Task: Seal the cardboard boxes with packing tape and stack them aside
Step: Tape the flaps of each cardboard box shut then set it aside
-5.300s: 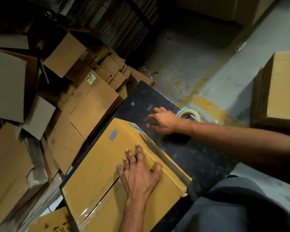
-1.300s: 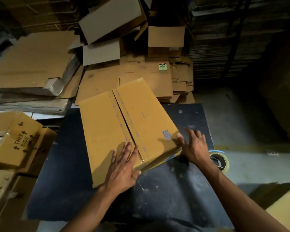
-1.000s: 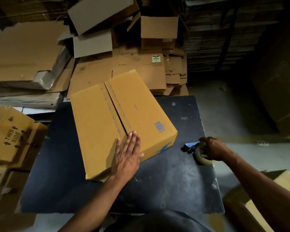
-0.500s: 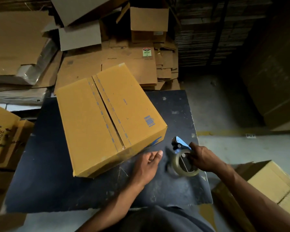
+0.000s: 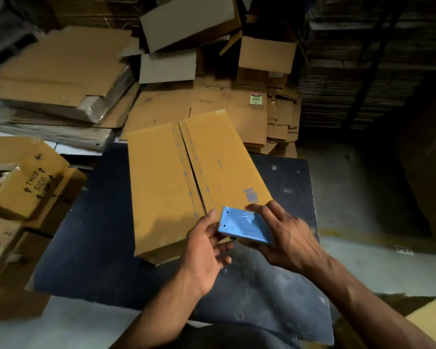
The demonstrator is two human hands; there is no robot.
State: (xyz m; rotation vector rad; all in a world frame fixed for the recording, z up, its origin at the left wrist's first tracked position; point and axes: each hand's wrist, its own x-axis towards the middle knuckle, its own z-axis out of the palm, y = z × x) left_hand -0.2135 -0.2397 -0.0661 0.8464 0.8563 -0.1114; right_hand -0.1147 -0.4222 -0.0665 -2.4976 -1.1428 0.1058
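Far left of the fingers, a small carton printed "THIS SIDE" (image 5: 33,182) lies tilted among other cartons, and behind it sit flattened cardboard sheets (image 5: 61,69), some wrapped in clear film. Nearer the middle, the yellow cardboard box (image 5: 176,177) lies on the dark bench (image 5: 91,235), its two top flaps closed and meeting along a centre seam that runs away from the person; its near end reaches just under the fingers.

The left hand (image 5: 204,250) is held above the box's near edge, palm turned inward, its fingers loosely curled and touching the left end of the blue tape dispenser (image 5: 244,226); whether they actually pinch it or a tape end I cannot tell. Just to the right, the right hand (image 5: 287,238) grips the dispenser, thumb and fingers wrapped round its body, the flat blue plate facing up between the two hands. The tape roll itself is hidden beneath the plate.

Right of the fingers the bench ends at a concrete floor (image 5: 363,197) with a yellow line and a small "P27" label (image 5: 404,250). At the lower right corner shows part of another yellow box (image 5: 431,321).
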